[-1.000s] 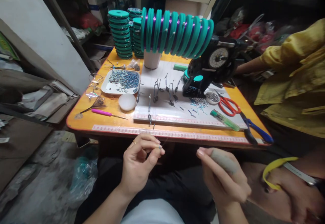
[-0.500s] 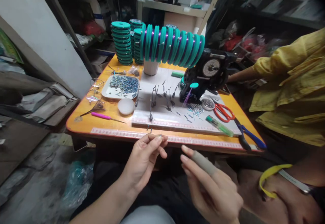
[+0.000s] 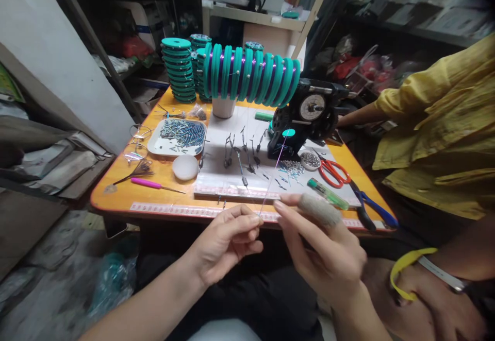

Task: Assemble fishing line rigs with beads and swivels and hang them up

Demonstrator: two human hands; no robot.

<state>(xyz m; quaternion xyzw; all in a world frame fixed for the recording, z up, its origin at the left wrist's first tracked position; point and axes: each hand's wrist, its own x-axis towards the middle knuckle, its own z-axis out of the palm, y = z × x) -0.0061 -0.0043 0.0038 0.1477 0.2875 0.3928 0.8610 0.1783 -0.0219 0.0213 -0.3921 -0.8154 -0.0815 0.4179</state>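
Note:
Near the front edge of the table, my left hand (image 3: 232,235) is closed, thumb and index finger pinching the end of a thin purple line (image 3: 273,176). The line runs taut up to a small teal disc (image 3: 288,133) at the black winding machine (image 3: 305,106). Just right of it, my right hand (image 3: 320,238) has a grey finger cover on a bent finger. Its fingertips are brought together beside the line, and anything between them is too small to make out. Behind the hands, several small dark weights on wire stems (image 3: 243,176) rest on the white board (image 3: 216,181).
Teal spools (image 3: 253,73) wound with purple line sit on the machine. A tray (image 3: 154,148) of small tubes, a pink-handled needle (image 3: 147,184), red scissors (image 3: 335,173), blue pliers (image 3: 377,209) and a green lighter (image 3: 328,194) lie around. A co-worker in a yellow top (image 3: 429,124) is at right.
The purple line, slack near the disc before, is now stretched down to my left hand. The fingertips of my right hand have closed together and moved up. The camera view has shifted slightly.

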